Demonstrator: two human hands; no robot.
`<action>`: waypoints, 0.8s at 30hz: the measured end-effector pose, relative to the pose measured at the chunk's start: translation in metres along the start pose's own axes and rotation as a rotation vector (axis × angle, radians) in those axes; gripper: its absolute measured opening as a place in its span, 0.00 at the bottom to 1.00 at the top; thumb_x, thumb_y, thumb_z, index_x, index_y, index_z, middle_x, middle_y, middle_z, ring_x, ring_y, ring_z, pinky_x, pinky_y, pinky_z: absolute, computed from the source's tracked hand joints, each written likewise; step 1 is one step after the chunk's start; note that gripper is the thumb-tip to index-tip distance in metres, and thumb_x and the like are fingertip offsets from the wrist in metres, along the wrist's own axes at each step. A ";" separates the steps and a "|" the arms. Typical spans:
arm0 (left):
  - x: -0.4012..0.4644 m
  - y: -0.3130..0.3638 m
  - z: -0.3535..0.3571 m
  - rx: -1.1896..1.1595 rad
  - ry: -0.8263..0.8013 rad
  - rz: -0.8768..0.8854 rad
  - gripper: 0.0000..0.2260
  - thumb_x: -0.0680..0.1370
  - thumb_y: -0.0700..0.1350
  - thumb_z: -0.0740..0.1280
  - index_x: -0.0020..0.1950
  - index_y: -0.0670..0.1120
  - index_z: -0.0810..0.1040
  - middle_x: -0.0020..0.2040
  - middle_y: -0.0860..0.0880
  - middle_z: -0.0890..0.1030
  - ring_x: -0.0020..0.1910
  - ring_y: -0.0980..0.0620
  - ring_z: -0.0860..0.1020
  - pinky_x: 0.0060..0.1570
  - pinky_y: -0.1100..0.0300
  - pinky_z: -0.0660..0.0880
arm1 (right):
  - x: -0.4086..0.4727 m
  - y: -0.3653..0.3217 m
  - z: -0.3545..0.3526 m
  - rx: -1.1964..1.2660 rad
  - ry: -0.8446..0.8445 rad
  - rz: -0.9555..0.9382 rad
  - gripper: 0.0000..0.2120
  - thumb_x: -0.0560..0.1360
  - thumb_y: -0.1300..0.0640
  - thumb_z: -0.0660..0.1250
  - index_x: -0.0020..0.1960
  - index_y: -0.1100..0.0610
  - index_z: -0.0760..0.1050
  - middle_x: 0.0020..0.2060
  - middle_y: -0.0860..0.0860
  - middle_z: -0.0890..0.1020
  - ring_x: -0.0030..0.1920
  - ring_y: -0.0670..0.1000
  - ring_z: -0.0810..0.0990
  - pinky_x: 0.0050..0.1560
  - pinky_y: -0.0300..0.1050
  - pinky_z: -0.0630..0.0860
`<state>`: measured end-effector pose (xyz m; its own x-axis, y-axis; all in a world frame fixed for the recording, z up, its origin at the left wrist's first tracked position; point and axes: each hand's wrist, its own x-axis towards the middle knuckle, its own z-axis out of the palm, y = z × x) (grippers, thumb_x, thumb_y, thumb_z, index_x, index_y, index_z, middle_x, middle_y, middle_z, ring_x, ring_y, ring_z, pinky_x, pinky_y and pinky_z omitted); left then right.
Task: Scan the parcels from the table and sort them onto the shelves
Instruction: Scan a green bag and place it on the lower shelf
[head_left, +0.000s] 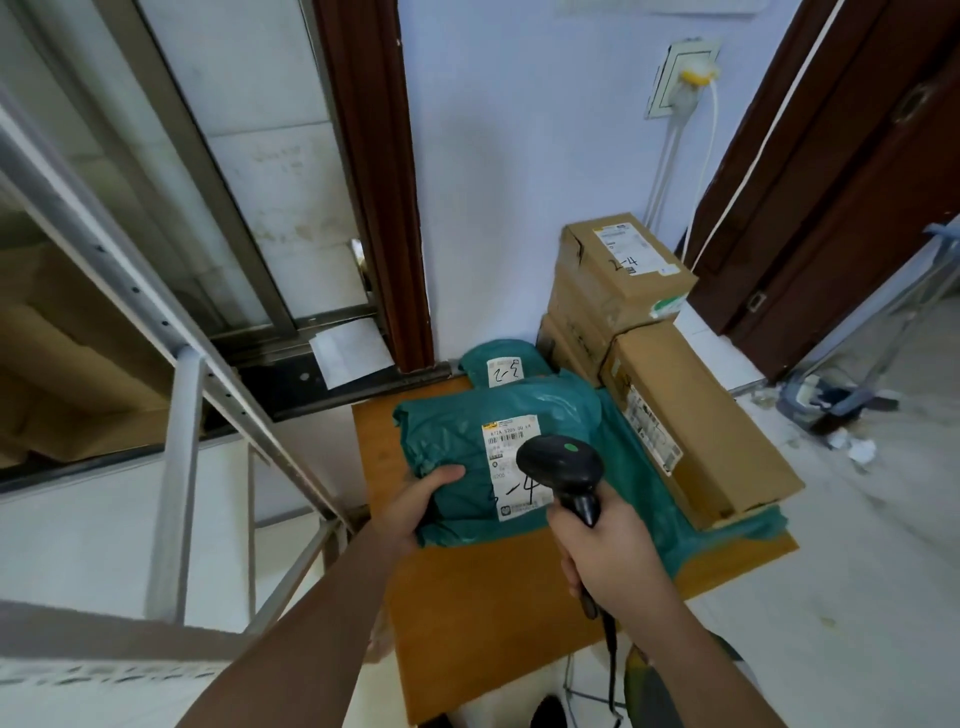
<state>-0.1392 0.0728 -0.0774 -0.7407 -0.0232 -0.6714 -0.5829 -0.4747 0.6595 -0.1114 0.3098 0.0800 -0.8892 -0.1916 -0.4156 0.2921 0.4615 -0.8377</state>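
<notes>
Right hand (613, 551) grips a barcode scanner (563, 465) aimed at the label of a green mailer (457, 447), which the left hand (415, 506) holds above the table (493, 597) centre. Cardboard boxes (696, 415) and another mailer (498, 364) along its far edge await scanning; sorting is at an early-to-middle stage.

The surface (483, 587) is orange-brown wood; the soft parcel (467, 467) on it is teal green, its label (514, 462) white with black print, a yellow strip at the top and black handwriting; the scanner (563, 467) is black with a green dot; the boxes (696, 421) are plain tan cardboard with white labels; the wall (519, 182) is pale blue; the door frame (374, 182) is dark reddish brown; the shelf rack (176, 467) is grey.
</notes>
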 end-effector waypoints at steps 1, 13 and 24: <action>-0.004 -0.003 -0.002 0.003 0.004 0.014 0.36 0.65 0.50 0.84 0.70 0.48 0.76 0.59 0.41 0.86 0.57 0.37 0.85 0.52 0.43 0.83 | -0.006 0.000 -0.001 -0.009 -0.013 -0.014 0.03 0.80 0.58 0.65 0.49 0.53 0.72 0.24 0.49 0.75 0.24 0.47 0.75 0.29 0.42 0.76; -0.124 -0.071 -0.006 -0.114 0.161 0.213 0.39 0.63 0.48 0.84 0.71 0.46 0.75 0.60 0.39 0.85 0.58 0.36 0.84 0.52 0.43 0.83 | -0.067 0.020 -0.030 -0.184 -0.371 -0.265 0.05 0.80 0.58 0.66 0.47 0.55 0.71 0.26 0.55 0.72 0.24 0.53 0.72 0.31 0.50 0.74; -0.303 -0.237 0.012 -0.392 0.452 0.327 0.35 0.66 0.47 0.80 0.71 0.45 0.75 0.61 0.38 0.84 0.57 0.37 0.85 0.47 0.45 0.83 | -0.176 0.076 -0.038 -0.268 -0.711 -0.389 0.05 0.79 0.60 0.67 0.51 0.60 0.72 0.26 0.53 0.71 0.25 0.53 0.70 0.29 0.49 0.72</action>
<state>0.2194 0.2028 -0.0256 -0.5963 -0.5444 -0.5900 -0.1259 -0.6624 0.7385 0.0541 0.4112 0.1033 -0.4503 -0.8356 -0.3145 -0.1608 0.4224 -0.8920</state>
